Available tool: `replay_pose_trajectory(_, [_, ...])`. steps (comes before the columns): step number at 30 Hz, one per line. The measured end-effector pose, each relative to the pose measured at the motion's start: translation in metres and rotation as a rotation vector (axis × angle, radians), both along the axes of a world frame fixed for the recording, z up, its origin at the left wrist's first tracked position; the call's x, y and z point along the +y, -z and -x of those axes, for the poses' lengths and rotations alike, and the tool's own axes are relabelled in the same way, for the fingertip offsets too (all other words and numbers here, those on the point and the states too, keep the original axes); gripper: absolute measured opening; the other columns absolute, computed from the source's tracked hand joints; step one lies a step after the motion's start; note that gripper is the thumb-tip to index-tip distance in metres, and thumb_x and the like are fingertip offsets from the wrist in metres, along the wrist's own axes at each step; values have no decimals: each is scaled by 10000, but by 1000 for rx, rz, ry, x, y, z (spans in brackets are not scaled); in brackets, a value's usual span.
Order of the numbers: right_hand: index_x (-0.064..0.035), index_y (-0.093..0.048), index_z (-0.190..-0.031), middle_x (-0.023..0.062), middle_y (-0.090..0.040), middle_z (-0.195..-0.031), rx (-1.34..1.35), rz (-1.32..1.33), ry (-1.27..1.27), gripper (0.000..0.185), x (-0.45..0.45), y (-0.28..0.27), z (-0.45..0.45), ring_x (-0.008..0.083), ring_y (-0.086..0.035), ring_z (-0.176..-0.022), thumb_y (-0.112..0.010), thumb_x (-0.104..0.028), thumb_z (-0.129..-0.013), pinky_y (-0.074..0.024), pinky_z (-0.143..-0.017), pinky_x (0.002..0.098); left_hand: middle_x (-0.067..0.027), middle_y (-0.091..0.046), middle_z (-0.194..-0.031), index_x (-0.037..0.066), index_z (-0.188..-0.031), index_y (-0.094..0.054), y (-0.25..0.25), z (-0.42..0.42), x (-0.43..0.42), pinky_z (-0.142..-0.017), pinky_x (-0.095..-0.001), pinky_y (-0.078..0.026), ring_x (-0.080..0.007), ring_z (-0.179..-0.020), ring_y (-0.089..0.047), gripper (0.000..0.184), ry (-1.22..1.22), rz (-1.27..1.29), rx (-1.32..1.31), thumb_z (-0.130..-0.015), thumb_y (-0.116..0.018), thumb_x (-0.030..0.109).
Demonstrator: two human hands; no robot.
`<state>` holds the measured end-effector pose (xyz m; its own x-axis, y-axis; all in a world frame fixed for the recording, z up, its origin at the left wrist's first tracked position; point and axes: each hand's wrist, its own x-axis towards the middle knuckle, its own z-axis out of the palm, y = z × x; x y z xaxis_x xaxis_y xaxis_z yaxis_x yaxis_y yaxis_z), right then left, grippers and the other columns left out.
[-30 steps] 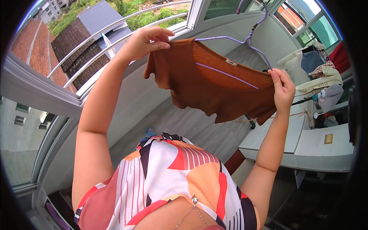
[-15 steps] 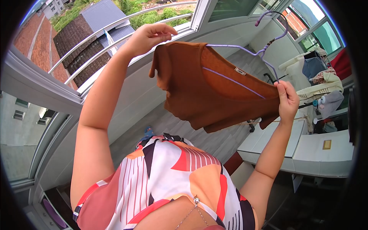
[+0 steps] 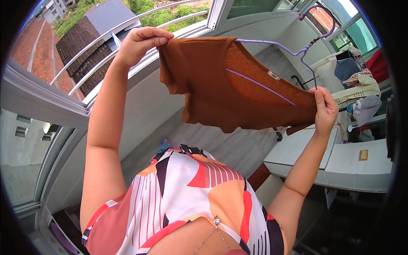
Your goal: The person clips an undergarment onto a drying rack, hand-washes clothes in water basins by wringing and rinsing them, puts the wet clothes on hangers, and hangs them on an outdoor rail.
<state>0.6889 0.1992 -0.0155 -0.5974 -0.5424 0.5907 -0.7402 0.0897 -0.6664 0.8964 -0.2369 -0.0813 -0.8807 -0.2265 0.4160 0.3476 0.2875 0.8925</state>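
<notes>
A brown short-sleeved top (image 3: 204,80) is stretched sideways in front of me on a purple hanger (image 3: 278,44). The hanger's hook curves up at the far right, and its lower bar shows inside the wide neckline. My left hand (image 3: 144,40) pinches the edge of the top's sleeve at the upper left. At the other end my right hand (image 3: 325,108) grips the top's shoulder, with the hanger's arm running down to the fingers. A small white label (image 3: 273,75) shows inside the neck.
On the left an open window has white metal railings (image 3: 97,51), with roofs outside. A white desk (image 3: 297,155) stands at the right, bearing a small gold-coloured plate. Behind it clothes (image 3: 350,72) are heaped. Grey flooring (image 3: 178,140) lies below.
My left hand has moved left and closed on the top's sleeve edge, where it was apart before. The top is now stretched wider and raised slightly; my right hand shifted a little right.
</notes>
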Motion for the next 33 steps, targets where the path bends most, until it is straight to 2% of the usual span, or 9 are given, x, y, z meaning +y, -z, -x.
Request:
replay_pose_trajectory(6, [38,-641,-907,18,-624,-833,-2,36,31,143,-12,6,2,84,-538,-792,-600,-98,-895,-408,-766,199,-57,-657,-1009,19,-1052,-658,-20,13,9,-895,-276,-452,-146,-983,-589,208,-88,277,-193,-891,-528,12])
replay_pose_trajectory(10, [33,-647,-941,25,-650,-859,-19,72,74,165,-18,4,4,88,-559,-820,-615,-120,-889,-419,-791,206,-67,-601,-1156,77,-1284,-516,-49,19,39,-948,-330,-429,-176,-1064,-565,484,-3,605,-26,-831,-655,175])
replay_pose_trajectory(13, [27,-655,-948,31,-659,-889,-40,74,40,171,-24,-5,8,91,-570,-848,-612,-128,-892,-421,-813,211,-27,-638,-979,55,-1055,-641,-55,48,49,-801,-274,-472,-122,-935,-580,253,-236,628,-173,-844,-658,193])
replay_pose_trajectory(14, [18,-646,-1007,38,-657,-958,-15,-46,40,189,-19,-13,16,93,-572,-908,-615,-124,-885,-412,-860,213,-96,-644,-779,18,-934,-636,-78,47,65,-656,-295,-479,-161,-713,-605,135,-258,548,-219,-807,-643,61])
replay_pose_trajectory(21, [-32,-625,-1120,57,-631,-1084,126,-172,138,258,6,-84,-17,118,-584,-977,-614,-114,-875,-432,-879,236,-45,-629,-849,-12,-922,-642,-130,31,92,-638,-262,-501,-130,-759,-603,117,-273,620,289,-829,-634,58])
replay_pose_trajectory(24, [-1,-653,-1024,29,-638,-952,192,-27,151,190,-8,-34,-39,113,-581,-857,-637,-77,-851,-453,-759,221,-31,-638,-900,38,-940,-655,-83,23,93,-741,-298,-471,-153,-871,-593,170,-513,679,6,-816,-667,153])
replay_pose_trajectory(25, [18,-644,-977,40,-626,-870,169,-75,55,175,-15,7,-27,115,-566,-784,-658,-59,-820,-445,-707,220,-54,-619,-855,34,-896,-651,-50,34,88,-731,-346,-470,-233,-842,-588,145,-403,1106,230,-779,-665,119])
replay_pose_trajectory(28, [18,-646,-882,45,-598,-766,-110,-175,112,118,-22,137,-6,130,-543,-696,-670,-38,-780,-419,-633,238,-45,-597,-791,69,-778,-649,93,56,80,-827,-370,-432,-258,-845,-566,74,-198,866,-255,-725,-669,118])
replay_pose_trajectory(33, [33,-648,-899,38,-588,-788,-117,0,146,119,-24,93,0,98,-532,-702,-661,-37,-804,-414,-641,216,-92,-603,-801,25,-817,-637,23,64,82,-771,-387,-457,-315,-831,-567,110,-328,855,-2,-735,-660,94])
